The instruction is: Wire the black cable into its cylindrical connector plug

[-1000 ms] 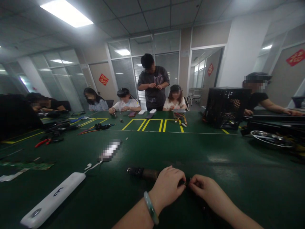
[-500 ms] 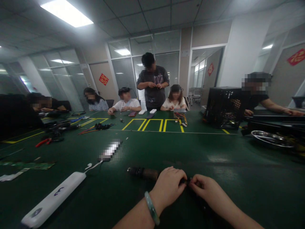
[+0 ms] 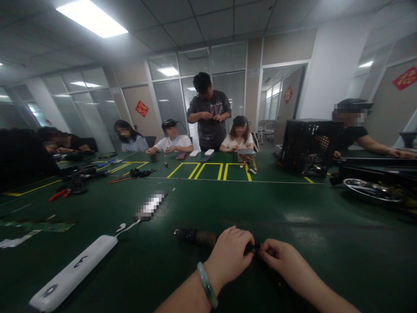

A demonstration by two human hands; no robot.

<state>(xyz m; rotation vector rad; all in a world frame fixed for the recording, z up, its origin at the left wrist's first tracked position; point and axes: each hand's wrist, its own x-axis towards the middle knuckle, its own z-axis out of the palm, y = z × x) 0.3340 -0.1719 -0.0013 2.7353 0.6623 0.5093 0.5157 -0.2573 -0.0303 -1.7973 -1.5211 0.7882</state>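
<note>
My left hand [image 3: 232,251], with a green bangle [image 3: 207,284] on its wrist, lies over a long dark thing [image 3: 203,237] on the table. That thing has a brownish middle, black bands and a small silvery end at the left; its kind is unclear. My left fingers are curled round its right part, which they hide. Close by on the right, my right hand [image 3: 276,253] pinches a small dark end that meets the fingertips of the left. What exactly sits between the fingertips is too small and dark to make out.
On the green table [image 3: 312,243] lies a white power bank-like block [image 3: 74,271], cabled to a phone [image 3: 151,205]. Red-handled pliers [image 3: 60,194], green circuit boards [image 3: 42,226] and cables are at left. A black computer case [image 3: 306,148] and metal dish [image 3: 371,190] stand right. Several people work opposite.
My hands stay in nearly the same place, with only slight shifts of the fingers. The long dark thing has barely moved.
</note>
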